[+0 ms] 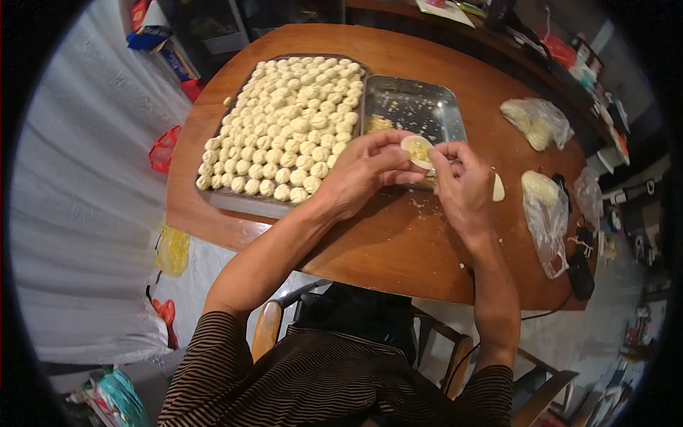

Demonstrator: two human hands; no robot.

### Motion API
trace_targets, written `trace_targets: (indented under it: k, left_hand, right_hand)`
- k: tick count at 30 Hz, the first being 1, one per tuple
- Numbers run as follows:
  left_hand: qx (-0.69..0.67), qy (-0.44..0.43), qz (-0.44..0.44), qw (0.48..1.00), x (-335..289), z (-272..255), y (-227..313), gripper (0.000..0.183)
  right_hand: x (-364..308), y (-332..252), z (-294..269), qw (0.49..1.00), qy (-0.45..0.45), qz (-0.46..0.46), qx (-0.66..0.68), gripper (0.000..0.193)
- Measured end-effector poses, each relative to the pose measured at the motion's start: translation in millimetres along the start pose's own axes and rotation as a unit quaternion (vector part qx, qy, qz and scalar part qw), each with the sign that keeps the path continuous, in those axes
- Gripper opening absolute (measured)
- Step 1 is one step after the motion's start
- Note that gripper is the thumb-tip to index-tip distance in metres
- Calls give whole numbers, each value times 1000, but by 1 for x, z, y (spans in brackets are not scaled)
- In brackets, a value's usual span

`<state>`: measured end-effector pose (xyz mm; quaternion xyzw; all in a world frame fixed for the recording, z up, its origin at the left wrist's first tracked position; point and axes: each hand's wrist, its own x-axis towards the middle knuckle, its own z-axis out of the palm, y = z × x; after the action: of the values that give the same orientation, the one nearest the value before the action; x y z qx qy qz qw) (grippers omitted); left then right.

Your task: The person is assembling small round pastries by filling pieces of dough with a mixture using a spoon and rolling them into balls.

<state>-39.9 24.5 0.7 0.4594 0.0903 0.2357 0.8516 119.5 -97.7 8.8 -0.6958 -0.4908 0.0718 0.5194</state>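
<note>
Here in the head view we're looking down on the brown wooden worktop (384,245), and straight to the action: our left hand (363,167) and our right hand (461,178) meet around one pale, round wrapper (405,144)! The left grip is pinching its left side between thumb and fingers; the right grip is pinching its right side, fingers curled in. And there in the middle of the wrapper sits a small heap of yellowish filling (420,151), in full view. The wrapper is held up over the near part of the shallow metal pan (447,117), which lies between the worktop's middle and its far edge, crumbs scattered over its base and more filling (379,124) gathered toward its left side.

Just beside it, what a crowd: the big tray (245,205) fills the worktop's left part, packed with rows of pleated dumplings (284,135). Over to the right, a flat piece of dough (498,188) lies just past our right hand. Out by the worktop's right edge we've got two clear plastic bags, the upper bag (538,122) toward the far right corner, the lower bag (545,213) toward the near right corner, both with something pale inside.
</note>
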Motion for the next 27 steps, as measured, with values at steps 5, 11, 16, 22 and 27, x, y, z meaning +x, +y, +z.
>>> trace_targets:
  k: [5, 11, 16, 22, 27]
  left_hand:
    - [31, 0, 27, 999, -3, 5, -3, 53]
    - [122, 60, 69, 988, 2, 4, -16, 50]
    - [132, 91, 82, 984, 1, 6, -15, 41]
    - [125, 95, 93, 983, 1, 3, -18, 41]
    - [138, 82, 99, 982, 2, 5, -20, 43]
  right_hand:
    - [1, -7, -4, 985, -20, 86, 151, 23]
    - [-2, -7, 0, 979, -30, 102, 173, 23]
    - [-2, -11, 0, 979, -38, 110, 170, 21]
    - [-3, -14, 1, 985, -43, 104, 130, 17]
    - [-3, -7, 1, 996, -19, 44, 80, 16]
